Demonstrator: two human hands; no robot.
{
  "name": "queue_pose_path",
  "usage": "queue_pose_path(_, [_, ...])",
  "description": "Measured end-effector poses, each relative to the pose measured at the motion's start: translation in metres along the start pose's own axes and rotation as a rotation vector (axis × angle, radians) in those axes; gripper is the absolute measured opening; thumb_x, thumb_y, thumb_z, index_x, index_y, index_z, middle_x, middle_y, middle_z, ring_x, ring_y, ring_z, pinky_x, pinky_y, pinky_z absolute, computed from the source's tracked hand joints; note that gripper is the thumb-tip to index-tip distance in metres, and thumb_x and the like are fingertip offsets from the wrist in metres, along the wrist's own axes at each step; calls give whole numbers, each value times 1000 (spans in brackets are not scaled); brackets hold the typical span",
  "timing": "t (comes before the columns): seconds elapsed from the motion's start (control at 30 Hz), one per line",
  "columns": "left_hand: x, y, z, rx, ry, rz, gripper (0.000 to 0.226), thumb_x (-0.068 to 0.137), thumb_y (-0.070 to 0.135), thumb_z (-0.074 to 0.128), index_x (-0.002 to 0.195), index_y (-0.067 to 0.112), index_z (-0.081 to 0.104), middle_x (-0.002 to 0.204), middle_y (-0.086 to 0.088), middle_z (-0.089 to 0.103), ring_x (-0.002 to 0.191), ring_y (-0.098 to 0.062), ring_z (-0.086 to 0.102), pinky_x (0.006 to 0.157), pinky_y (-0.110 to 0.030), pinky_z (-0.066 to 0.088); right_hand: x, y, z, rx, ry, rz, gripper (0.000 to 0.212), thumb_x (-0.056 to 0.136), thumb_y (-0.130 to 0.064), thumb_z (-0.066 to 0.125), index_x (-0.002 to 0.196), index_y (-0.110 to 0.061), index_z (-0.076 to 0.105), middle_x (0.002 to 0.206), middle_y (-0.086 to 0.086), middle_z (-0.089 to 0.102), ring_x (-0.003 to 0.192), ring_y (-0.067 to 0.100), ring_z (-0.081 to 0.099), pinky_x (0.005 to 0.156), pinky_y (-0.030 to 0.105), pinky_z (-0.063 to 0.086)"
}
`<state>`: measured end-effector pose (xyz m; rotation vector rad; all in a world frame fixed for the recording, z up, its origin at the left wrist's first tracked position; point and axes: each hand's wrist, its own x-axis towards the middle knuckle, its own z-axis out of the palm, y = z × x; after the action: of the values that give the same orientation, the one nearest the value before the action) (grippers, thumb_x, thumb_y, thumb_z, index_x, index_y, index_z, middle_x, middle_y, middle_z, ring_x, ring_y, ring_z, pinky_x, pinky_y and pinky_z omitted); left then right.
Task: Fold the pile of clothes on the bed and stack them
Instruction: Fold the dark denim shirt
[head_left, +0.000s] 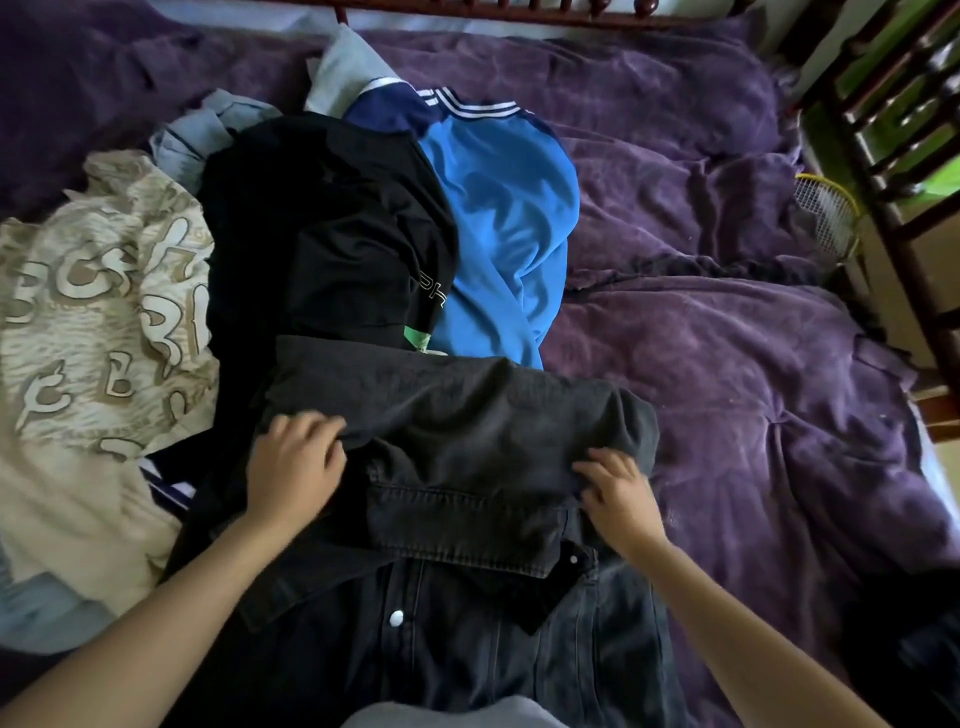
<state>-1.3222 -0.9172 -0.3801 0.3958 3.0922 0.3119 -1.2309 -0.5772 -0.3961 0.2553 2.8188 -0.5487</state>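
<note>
black denim jacket, just in front of clothes pile, gripped by curled fingers of left hand and right hand.

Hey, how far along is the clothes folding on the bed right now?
Done: no folded stack shows yet. In hand: the left hand and right hand grip the dark denim jacket, partly folded across. Remaining: the black garment, blue jersey and beige printed top lie heaped on the purple duvet.
</note>
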Motion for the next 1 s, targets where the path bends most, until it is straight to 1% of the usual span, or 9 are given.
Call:
queue_pose_path(0.1, [49,-5,-14,-121,-9,-563,66,81,34,68,135,7,42,136,-27,40,120,-46,39,92,-55,37,35,5,-22,150,153,480,45,91,-27,51,133,-12,47,141,17,39,129,38,34,100,48,36])
queue_pose_path(0.2, [88,-29,-3,-561,-177,-911,69,85,40,64,138,4,38,138,-22,44,124,-40,43,101,-49,39,66,17,-32,577,134,834,65,91,-31,57,144,-11,26,146,19,32,132,38,32,106,45,31])
queue_pose_path(0.43, [134,-53,4,-821,115,-897,47,87,14,65,130,0,51,129,-17,55,119,-31,53,102,-39,42,88,47,-34,450,242,647,36,92,-13,52,128,-16,50,125,17,56,116,35,50,95,40,38])
queue_pose_path(0.57, [132,-40,10,-452,43,-843,39,93,22,55,129,8,51,130,-20,52,120,-39,46,102,-50,36,85,26,-4,-46,49,677,43,97,-20,40,139,-21,36,137,21,37,127,38,32,102,45,29])
queue_pose_path(0.67, [116,-17,14,-18,277,-398,45,91,24,49,133,9,42,137,-25,40,128,-43,32,101,-53,25,80,5,15,-116,212,389,49,89,-27,40,137,-17,42,138,25,38,131,42,29,103,54,27])
queue_pose_path(0.77, [82,-7,39,246,203,272,57,85,42,42,135,17,42,141,-26,38,137,-40,20,113,-47,5,64,10,39,-269,-14,58,56,86,-52,31,135,-27,41,140,20,39,129,41,31,102,58,28])
queue_pose_path(0.83, [68,-25,47,338,-107,208,68,82,59,35,141,24,39,148,-22,31,140,-39,13,113,-43,-13,59,24,39,-351,-230,178,69,86,-66,13,146,-33,25,150,19,27,136,43,25,103,62,29])
queue_pose_path(0.9, [71,-51,40,424,-289,-2,76,83,71,32,148,34,19,157,-14,11,143,-36,3,112,-50,-12,64,48,29,-295,-315,404,72,85,-73,13,147,-40,-2,157,13,4,143,37,7,111,59,14])
queue_pose_path(1.0, [89,-69,17,421,-423,-303,98,72,83,31,147,34,-10,157,-12,-9,142,-34,-15,111,-56,-5,72,67,-4,-214,-358,605,71,88,-69,23,148,-39,-1,158,8,7,144,31,2,113,57,4])
